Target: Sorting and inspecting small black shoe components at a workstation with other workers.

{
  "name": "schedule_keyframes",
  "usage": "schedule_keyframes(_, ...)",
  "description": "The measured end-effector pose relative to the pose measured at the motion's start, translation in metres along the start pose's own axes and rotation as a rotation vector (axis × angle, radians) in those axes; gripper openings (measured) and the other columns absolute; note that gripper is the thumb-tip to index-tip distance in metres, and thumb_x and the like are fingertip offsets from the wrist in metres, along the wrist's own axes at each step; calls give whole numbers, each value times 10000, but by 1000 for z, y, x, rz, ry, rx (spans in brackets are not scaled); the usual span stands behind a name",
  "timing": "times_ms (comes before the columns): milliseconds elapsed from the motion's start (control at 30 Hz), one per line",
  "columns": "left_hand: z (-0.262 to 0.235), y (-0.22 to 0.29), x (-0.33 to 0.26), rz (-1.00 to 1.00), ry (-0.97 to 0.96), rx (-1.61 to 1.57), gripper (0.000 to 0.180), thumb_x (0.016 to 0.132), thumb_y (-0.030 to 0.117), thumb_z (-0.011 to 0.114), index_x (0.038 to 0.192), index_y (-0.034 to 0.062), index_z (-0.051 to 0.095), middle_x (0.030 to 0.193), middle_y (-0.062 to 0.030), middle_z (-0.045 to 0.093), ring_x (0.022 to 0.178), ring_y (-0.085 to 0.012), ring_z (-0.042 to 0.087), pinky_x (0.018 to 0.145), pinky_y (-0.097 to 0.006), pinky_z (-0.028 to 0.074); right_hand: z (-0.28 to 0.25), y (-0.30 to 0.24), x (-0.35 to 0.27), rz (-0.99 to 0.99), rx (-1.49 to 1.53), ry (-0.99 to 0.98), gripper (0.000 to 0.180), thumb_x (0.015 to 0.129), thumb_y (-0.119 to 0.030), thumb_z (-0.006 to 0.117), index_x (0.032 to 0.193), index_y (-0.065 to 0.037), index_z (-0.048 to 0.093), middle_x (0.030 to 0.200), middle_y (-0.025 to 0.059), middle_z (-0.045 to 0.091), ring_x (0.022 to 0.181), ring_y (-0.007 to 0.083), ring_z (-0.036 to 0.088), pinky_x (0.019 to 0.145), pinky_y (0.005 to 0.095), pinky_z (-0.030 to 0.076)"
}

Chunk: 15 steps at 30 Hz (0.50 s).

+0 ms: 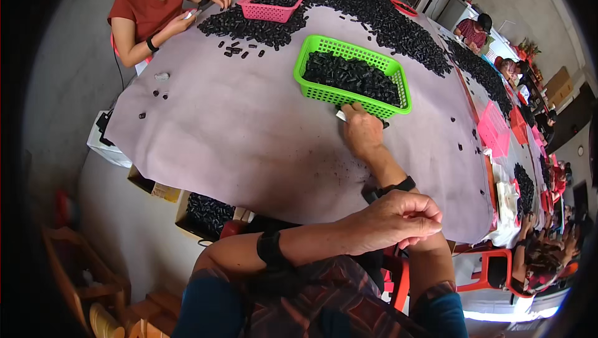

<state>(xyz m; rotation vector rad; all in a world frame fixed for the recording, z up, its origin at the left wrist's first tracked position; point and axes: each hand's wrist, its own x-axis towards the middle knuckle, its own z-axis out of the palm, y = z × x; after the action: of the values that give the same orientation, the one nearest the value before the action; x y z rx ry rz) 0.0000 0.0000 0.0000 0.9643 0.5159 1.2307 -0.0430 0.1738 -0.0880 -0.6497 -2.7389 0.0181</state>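
Reaching across the counter (237, 145), the person's right hand (362, 131) rests at the near rim of the green basket (352, 76), its grip pinching a small white piece (341, 116). The basket's long axis runs from upper left to lower right. The left hand (398, 220) is curled closed near the body.
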Motion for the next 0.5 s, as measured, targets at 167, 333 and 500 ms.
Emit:
schedule_keyframes(167,1,2,2,17,15,15,137,869,134,550,919,7,540,698,-2,488,583,-45,441,547,-190,375,8,-1,12,-120,-184,-50,224,797,-79,441,1002,-68,530,949,118,554,756,288,625,668,364,506)
schedule_keyframes(333,-1,3,0,24,1,0,139,868,134,550,919,5,540,695,-1,487,587,-45,442,550,-190,374,10,-11,16,-102,-197,-102,220,800,-71,436,999,-43,524,951,128,545,761,283,624,668,355,506)
schedule_keyframes(500,0,2,1,47,-12,-6,142,868,136,551,919,5,541,695,0,486,581,-44,439,550,-190,374,16,2,15,-93,-138,-61,230,779,-50,448,1002,-47,504,983,128,531,798,300,611,665,383,500)
